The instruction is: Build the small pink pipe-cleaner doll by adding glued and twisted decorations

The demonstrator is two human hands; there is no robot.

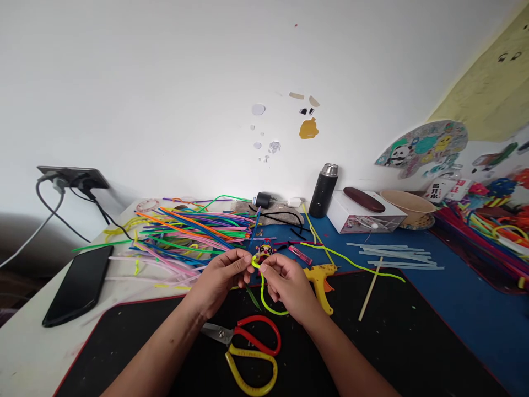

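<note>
A bright yellow-green pipe cleaner (pixel 268 309) runs between my two hands, with a small curl at its upper end and a long loop hanging below. My left hand (pixel 226 275) pinches the curled end. Close on its right, my right hand (pixel 287 284) pinches the same pipe cleaner near the curl. Just behind my fingertips is a small colourful figure (pixel 265 249), partly hidden. Scissors (pixel 252 353) with one red and one yellow handle lie on the black mat below my hands. A yellow glue gun (pixel 321 284) lies right of my right hand.
Many coloured pipe cleaners (pixel 198 229) are heaped at the left, near a black phone (pixel 78 286). Behind stand a black flask (pixel 323 190) and a white drawer box (pixel 363 215). Glue sticks (pixel 392 253) and a wooden stick (pixel 371 289) lie right. More pipe cleaners (pixel 475 237) lie far right.
</note>
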